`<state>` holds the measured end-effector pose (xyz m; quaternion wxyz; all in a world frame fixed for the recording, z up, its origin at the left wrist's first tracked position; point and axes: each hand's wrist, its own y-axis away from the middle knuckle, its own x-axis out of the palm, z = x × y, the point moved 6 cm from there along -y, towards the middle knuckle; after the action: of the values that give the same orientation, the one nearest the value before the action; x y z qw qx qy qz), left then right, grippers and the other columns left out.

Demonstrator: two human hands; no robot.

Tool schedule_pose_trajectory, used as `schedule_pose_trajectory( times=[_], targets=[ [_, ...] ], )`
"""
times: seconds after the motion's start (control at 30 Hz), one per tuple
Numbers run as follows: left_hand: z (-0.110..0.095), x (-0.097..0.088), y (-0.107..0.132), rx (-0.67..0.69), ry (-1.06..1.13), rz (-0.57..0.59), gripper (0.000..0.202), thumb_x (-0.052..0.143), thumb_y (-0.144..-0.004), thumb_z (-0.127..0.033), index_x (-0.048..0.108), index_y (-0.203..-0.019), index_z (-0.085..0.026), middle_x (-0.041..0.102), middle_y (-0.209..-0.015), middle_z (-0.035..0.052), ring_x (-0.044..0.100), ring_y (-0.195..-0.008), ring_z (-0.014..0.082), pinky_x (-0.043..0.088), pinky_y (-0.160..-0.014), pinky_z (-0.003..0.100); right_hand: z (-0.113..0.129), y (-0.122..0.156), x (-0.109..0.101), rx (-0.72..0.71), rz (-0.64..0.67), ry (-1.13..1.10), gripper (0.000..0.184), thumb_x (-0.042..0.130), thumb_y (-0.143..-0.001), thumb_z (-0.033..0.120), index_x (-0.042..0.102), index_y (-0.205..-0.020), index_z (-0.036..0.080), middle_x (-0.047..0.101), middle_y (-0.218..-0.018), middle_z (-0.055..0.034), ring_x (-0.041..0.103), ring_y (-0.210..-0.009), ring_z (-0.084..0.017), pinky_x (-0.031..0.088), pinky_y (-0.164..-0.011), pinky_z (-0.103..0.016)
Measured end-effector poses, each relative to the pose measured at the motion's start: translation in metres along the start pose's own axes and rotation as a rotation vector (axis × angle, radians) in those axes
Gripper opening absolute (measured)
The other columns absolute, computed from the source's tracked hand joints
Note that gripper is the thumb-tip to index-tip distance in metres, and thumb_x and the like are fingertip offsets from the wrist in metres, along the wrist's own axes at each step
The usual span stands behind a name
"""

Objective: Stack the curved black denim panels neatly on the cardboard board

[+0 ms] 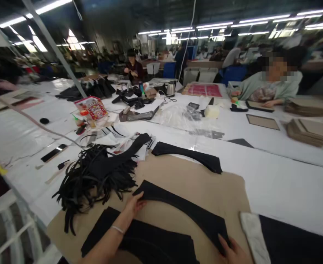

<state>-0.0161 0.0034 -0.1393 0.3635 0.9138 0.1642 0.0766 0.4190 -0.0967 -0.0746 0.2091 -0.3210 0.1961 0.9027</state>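
Note:
A curved black fabric piece (178, 203) spans between my two hands above a brown board (233, 187). My left hand (135, 204) pinches its left end. At its lower right end, my right hand (230, 249) grips the edge, thumb on top and other fingers partly hidden. Nearer to me lies a stack of wider black pieces (156, 242), partly covered by my left forearm. Another narrow curved black stack (187, 154) rests at the board's far edge. To the left is a heap of black fringed strips (95, 176) with a curved black piece on top.
A phone (54, 153) lies on the white table (288, 179) at left. A white cloth roll (255, 234) and dark material border the board at right. Across the table, a person (271, 80) sits beside stacked brown boards (312, 132). A slanted pole (54, 47) rises at left.

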Motion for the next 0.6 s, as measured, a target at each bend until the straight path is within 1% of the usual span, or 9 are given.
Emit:
schedule_pose_trajectory(
  times=[0.07,0.1,0.17,0.27,0.37,0.43,0.5,0.57,0.6],
  targets=[
    [0.007,-0.002,-0.010,-0.012,-0.009,-0.018,0.030,0.072,-0.073,-0.023,0.057,-0.097,-0.012,0.069,-0.077,0.0079,0.067,-0.062,0.0169,0.055,-0.057,0.027,-0.022,-0.008,0.003,0.105,-0.008,0.085,0.061,0.051,-0.068,0.066,0.066,-0.097,0.014,0.069,-0.091,-0.0157,0.060,-0.100,-0.038,0.049,-0.085,-0.049],
    [0.006,-0.002,-0.014,0.005,-0.017,-0.029,0.031,0.074,-0.070,-0.021,0.057,-0.095,-0.013,0.068,-0.073,0.0063,0.066,-0.058,0.0165,0.053,-0.052,0.025,-0.026,-0.014,0.005,0.124,-0.016,0.121,0.064,0.049,-0.067,0.066,0.065,-0.098,0.013,0.069,-0.094,-0.0170,0.060,-0.102,-0.039,0.048,-0.087,-0.050],
    [0.000,-0.003,-0.019,0.066,-0.040,-0.044,0.030,0.074,-0.067,-0.019,0.059,-0.092,-0.013,0.066,-0.068,0.0035,0.063,-0.051,0.0150,0.048,-0.045,0.022,-0.026,-0.024,0.009,0.109,-0.026,0.179,0.069,0.045,-0.067,0.065,0.064,-0.103,0.010,0.067,-0.104,-0.0205,0.058,-0.106,-0.040,0.045,-0.092,-0.050],
    [-0.011,-0.003,-0.023,0.191,-0.094,-0.068,0.025,0.072,-0.066,-0.016,0.061,-0.089,-0.013,0.066,-0.070,0.0016,0.061,-0.053,0.0131,0.046,-0.045,0.020,-0.019,-0.031,0.014,0.046,-0.004,0.223,0.075,0.040,-0.070,0.064,0.060,-0.112,0.005,0.063,-0.113,-0.0246,0.057,-0.109,-0.040,0.043,-0.094,-0.050],
    [-0.018,-0.003,-0.027,0.303,-0.186,-0.110,0.023,0.069,-0.067,-0.015,0.063,-0.089,-0.014,0.067,-0.073,0.0013,0.062,-0.058,0.0144,0.049,-0.048,0.022,-0.019,-0.037,0.016,0.029,-0.001,0.266,0.074,0.036,-0.074,0.062,0.058,-0.115,0.004,0.062,-0.114,-0.0254,0.057,-0.108,-0.040,0.043,-0.093,-0.051],
    [-0.024,-0.005,-0.029,0.376,-0.260,-0.150,0.027,0.068,-0.067,-0.015,0.064,-0.094,-0.014,0.068,-0.078,0.0029,0.064,-0.067,0.0174,0.053,-0.057,0.026,-0.021,-0.043,0.018,0.017,-0.001,0.291,0.072,0.036,-0.075,0.061,0.058,-0.115,0.005,0.063,-0.111,-0.0248,0.057,-0.106,-0.040,0.044,-0.090,-0.051],
    [-0.033,-0.005,-0.028,0.462,-0.333,-0.194,0.033,0.067,-0.068,-0.012,0.064,-0.101,-0.015,0.070,-0.091,0.0052,0.066,-0.084,0.0207,0.055,-0.076,0.032,-0.022,-0.049,0.022,0.013,0.007,0.314,0.071,0.036,-0.076,0.060,0.058,-0.115,0.006,0.064,-0.108,-0.0244,0.058,-0.103,-0.040,0.045,-0.086,-0.050],
    [-0.041,-0.005,-0.022,0.539,-0.384,-0.225,0.042,0.066,-0.070,-0.010,0.062,-0.111,-0.017,0.068,-0.107,0.0077,0.062,-0.103,0.0232,0.048,-0.094,0.038,-0.018,-0.052,0.024,0.004,-0.004,0.321,0.068,0.036,-0.077,0.058,0.058,-0.116,0.007,0.064,-0.104,-0.0227,0.059,-0.098,-0.038,0.046,-0.082,-0.049],
    [-0.044,-0.004,-0.018,0.578,-0.414,-0.241,0.047,0.064,-0.072,-0.011,0.059,-0.118,-0.017,0.065,-0.115,0.0093,0.057,-0.112,0.0245,0.043,-0.101,0.041,-0.013,-0.051,0.024,-0.015,-0.033,0.315,0.067,0.037,-0.078,0.057,0.057,-0.117,0.007,0.064,-0.103,-0.0215,0.059,-0.096,-0.037,0.047,-0.080,-0.048]
  ],
)
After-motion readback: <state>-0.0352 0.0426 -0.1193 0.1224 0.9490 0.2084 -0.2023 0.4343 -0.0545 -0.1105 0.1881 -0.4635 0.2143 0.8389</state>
